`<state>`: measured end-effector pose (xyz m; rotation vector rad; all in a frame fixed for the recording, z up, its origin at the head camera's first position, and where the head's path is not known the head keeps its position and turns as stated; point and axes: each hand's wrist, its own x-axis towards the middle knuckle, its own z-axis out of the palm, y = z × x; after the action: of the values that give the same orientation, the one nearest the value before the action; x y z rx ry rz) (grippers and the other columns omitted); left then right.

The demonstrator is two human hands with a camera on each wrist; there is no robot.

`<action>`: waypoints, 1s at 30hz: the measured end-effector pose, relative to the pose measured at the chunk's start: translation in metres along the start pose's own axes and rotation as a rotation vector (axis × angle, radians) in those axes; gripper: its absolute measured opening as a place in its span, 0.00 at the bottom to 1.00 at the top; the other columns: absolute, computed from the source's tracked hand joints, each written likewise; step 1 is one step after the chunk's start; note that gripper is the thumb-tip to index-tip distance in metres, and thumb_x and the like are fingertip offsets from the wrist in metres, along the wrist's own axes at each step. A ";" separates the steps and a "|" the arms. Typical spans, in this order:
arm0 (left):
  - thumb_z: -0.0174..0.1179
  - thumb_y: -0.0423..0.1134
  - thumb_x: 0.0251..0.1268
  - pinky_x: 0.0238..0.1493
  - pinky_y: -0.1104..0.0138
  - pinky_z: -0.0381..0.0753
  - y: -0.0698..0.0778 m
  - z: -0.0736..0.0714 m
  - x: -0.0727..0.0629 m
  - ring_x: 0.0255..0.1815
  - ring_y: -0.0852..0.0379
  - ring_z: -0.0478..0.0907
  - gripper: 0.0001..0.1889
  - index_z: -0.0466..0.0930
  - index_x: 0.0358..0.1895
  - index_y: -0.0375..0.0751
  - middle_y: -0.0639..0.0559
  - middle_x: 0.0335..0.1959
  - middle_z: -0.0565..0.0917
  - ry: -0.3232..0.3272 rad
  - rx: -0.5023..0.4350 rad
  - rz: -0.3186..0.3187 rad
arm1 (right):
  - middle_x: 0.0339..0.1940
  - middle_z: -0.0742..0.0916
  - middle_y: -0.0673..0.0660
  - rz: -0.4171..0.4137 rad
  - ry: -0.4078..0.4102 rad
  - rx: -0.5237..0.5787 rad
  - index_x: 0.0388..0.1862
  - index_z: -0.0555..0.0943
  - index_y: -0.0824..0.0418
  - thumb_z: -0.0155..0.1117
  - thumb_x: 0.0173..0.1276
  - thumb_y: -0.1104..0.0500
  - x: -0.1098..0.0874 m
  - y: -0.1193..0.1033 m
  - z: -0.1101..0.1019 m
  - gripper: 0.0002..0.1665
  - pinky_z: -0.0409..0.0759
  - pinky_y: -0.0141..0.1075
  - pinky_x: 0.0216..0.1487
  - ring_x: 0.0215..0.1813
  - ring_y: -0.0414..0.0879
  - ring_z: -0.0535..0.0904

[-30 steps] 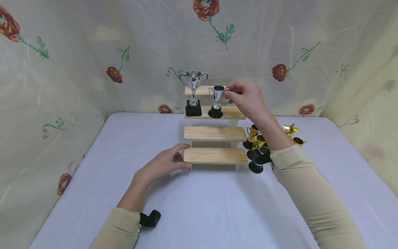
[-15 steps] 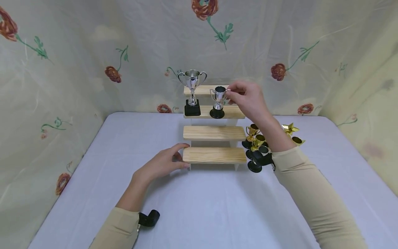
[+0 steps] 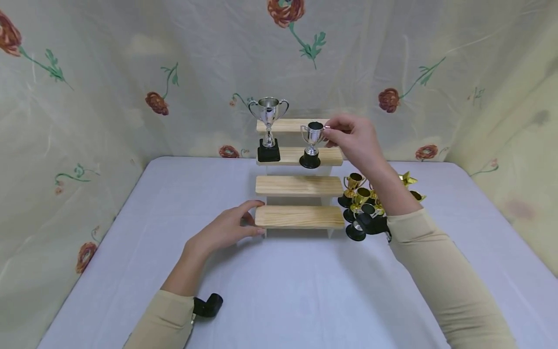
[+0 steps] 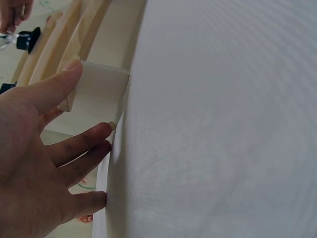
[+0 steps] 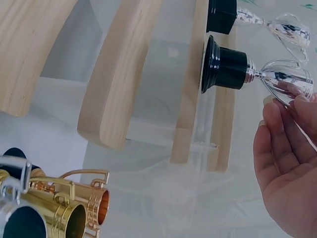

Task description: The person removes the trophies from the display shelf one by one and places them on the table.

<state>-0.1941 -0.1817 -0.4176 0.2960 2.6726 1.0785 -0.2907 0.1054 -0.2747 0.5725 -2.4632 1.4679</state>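
My right hand (image 3: 355, 140) pinches a small silver trophy cup (image 3: 313, 138) by its right handle. The cup is upright at the right part of the third step up, its round black base (image 5: 225, 64) at the wood; whether it touches is hard to tell. Left of it on that step stands a larger silver trophy (image 3: 268, 116) with a square black base. My left hand (image 3: 224, 228) holds the left end of the lowest step of a tiered wooden display stand (image 3: 300, 216), thumb in front and index finger behind. Its other fingers (image 4: 81, 146) are spread near the stand's pale side panel (image 4: 99, 96).
Several gold trophies (image 3: 362, 196) and a silver cup (image 3: 367, 209) crowd beside the stand's right end, partly hidden by my right wrist. A gold star top (image 3: 407, 178) shows behind my forearm. White cloth (image 3: 279, 291) covers the table; a flowered curtain (image 3: 209, 58) hangs behind.
The small silver trophy has moved to the right along its step in my right hand, away from the larger one. My left hand has stayed at the stand's end.
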 end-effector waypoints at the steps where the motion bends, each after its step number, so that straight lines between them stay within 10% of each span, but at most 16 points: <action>1: 0.68 0.56 0.61 0.44 0.62 0.77 0.000 0.000 0.000 0.45 0.55 0.78 0.36 0.63 0.71 0.69 0.54 0.46 0.83 -0.002 -0.001 0.000 | 0.38 0.88 0.59 -0.003 0.001 -0.006 0.42 0.84 0.66 0.62 0.72 0.58 -0.001 0.000 -0.001 0.11 0.83 0.29 0.42 0.32 0.39 0.85; 30: 0.67 0.57 0.61 0.42 0.62 0.77 0.002 0.001 -0.002 0.44 0.54 0.79 0.36 0.62 0.72 0.70 0.52 0.47 0.83 -0.004 -0.005 0.014 | 0.30 0.87 0.51 -0.056 0.062 -0.056 0.36 0.87 0.63 0.64 0.69 0.59 -0.028 0.007 -0.030 0.09 0.81 0.31 0.38 0.30 0.45 0.84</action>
<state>-0.1915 -0.1799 -0.4169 0.3163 2.6682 1.0876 -0.2693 0.1410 -0.2766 0.5713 -2.4129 1.3700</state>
